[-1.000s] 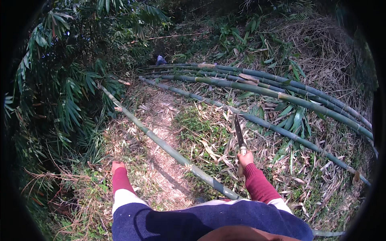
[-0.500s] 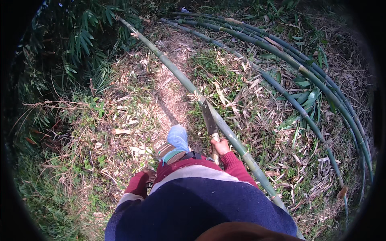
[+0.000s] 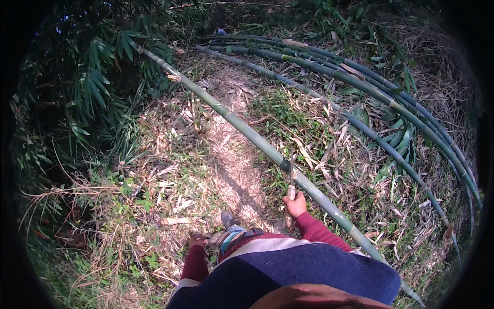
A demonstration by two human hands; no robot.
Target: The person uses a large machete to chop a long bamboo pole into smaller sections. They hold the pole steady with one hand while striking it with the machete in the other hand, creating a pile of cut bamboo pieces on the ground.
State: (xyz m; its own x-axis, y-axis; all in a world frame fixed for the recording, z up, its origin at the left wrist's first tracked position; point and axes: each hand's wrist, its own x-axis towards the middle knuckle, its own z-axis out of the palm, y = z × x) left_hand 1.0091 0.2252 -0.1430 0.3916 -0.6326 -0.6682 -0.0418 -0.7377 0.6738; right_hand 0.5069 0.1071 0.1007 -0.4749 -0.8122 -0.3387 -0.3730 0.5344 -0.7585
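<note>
Right hand (image 3: pixel 295 204) closed round the wooden handle of a long-bladed knife (image 3: pixel 291 177), blade pointing away with its tip at the nearest felled bamboo pole (image 3: pixel 242 129), which lies slantwise across the dry leaf litter (image 3: pixel 170 170); left hand (image 3: pixel 198 240) hangs low by the thigh, grip not discernible. Risk, as judged: the round, smooth pole could deflect a glancing blade toward the shoe (image 3: pixel 228 220) just beside it, or roll underfoot on the loose litter
</note>
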